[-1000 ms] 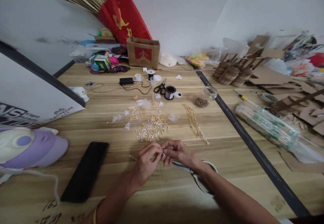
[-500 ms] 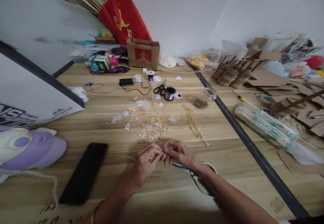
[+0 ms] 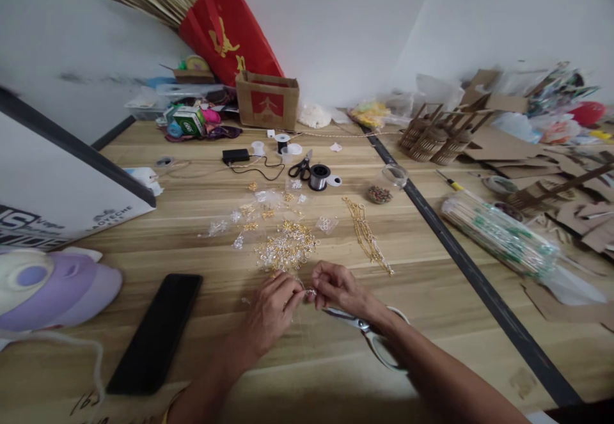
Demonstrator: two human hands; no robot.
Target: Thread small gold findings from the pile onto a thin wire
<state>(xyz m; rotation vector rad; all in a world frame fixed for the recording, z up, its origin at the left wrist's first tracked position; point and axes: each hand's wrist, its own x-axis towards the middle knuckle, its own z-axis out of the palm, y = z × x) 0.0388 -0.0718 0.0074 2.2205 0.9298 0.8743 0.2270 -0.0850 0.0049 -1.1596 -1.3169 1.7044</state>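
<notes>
Tabletop: one wood-grained surface point(image 3: 215, 264), with a dark strip running along its right part.
Left hand: one point(image 3: 275, 306), back upward, wrist angled in from the lower left; thumb and forefinger are pinched together on one end of the silvery piece.
Right hand: one point(image 3: 338, 286), reaching in from the lower right, fingers curled; its fingertips are nearly closed, gripping the piece's other end.
Phone: one point(image 3: 154, 334), black, lying face up left of the left hand.
Scissors: two pairs; the pale-handled pair point(image 3: 362, 325) lies partly beneath the right forearm, the black-handled pair point(image 3: 300, 167) beside a spool of wire point(image 3: 318, 178).
Gold chains: one bundle point(image 3: 363, 233), right of the pile; strands too tangled to count.
Pile: one loose heap point(image 3: 286, 245) of gold and silver findings just beyond the hands, too many to count.
Silvery piece: one point(image 3: 311, 292), between both hands' fingertips; tiny, thin and shiny, its finer shape too small to tell.
</notes>
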